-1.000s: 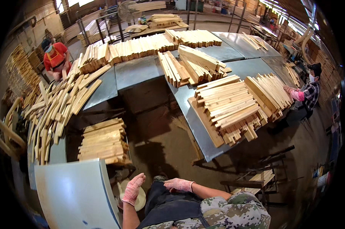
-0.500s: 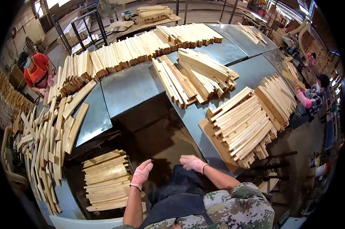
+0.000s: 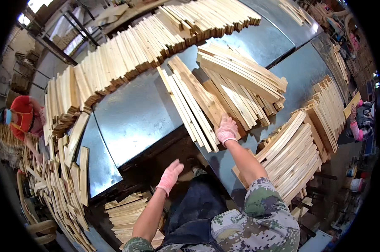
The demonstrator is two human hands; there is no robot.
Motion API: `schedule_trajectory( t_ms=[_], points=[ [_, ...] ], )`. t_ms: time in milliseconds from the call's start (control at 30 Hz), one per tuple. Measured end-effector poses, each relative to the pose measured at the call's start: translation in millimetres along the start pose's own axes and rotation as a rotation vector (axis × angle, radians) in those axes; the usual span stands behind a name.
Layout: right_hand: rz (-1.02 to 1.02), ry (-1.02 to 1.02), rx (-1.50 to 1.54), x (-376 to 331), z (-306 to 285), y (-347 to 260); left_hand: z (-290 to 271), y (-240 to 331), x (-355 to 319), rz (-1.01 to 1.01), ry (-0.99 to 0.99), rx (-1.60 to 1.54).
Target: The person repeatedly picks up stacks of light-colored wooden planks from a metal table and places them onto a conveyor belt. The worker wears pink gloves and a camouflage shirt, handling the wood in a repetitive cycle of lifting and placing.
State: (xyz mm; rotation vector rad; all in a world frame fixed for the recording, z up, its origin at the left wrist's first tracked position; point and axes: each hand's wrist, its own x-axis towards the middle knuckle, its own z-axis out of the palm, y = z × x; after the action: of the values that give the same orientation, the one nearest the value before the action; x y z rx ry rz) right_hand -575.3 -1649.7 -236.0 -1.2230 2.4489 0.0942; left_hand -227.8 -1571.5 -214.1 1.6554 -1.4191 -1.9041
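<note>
My right hand (image 3: 227, 129), in a pink-and-white glove, reaches forward onto the middle pile of pale wood. Its fingers close on the near end of a wide wooden board (image 3: 197, 88), which lies between narrow wooden strips (image 3: 185, 111) on the left and more stacked strips (image 3: 236, 92) on the right. Part of the grip is hidden under the glove. My left hand (image 3: 170, 176), gloved alike, hangs over the gap in front of the metal table, fingers stretched out and nothing in them. Below it, partly covered by my forearm, lies a low stack of strips (image 3: 124, 216).
A long row of upright strips (image 3: 131, 50) runs along the metal table's (image 3: 135, 122) far side. Loose strips (image 3: 64, 189) sprawl at left, near a person in red (image 3: 22, 117). At right stand a stack of strips (image 3: 288, 155) and another person (image 3: 362, 119) holding a board.
My right hand has gone from above my lap forward to the middle pile and closed on a board's end. My left hand has opened out. The whole view has shifted and tilted.
</note>
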Motion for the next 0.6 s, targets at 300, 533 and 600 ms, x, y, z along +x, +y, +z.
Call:
schedule_trajectory(
  t_ms=[300,533,600],
  points=[
    [-0.396,-0.183,0.702,2.5,-15.2,-1.0,57.0,81.0,175.4,-0.019,0.122,-0.409],
    [-0.44,-0.222,0.565,-16.3,27.1,-5.0,37.9,76.5,187.6,0.035,0.144,-0.499],
    [-0.442,0.081,0.353,7.0,23.4,-0.7,43.7,72.6,194.7,0.022,0.191,-0.328]
  ],
)
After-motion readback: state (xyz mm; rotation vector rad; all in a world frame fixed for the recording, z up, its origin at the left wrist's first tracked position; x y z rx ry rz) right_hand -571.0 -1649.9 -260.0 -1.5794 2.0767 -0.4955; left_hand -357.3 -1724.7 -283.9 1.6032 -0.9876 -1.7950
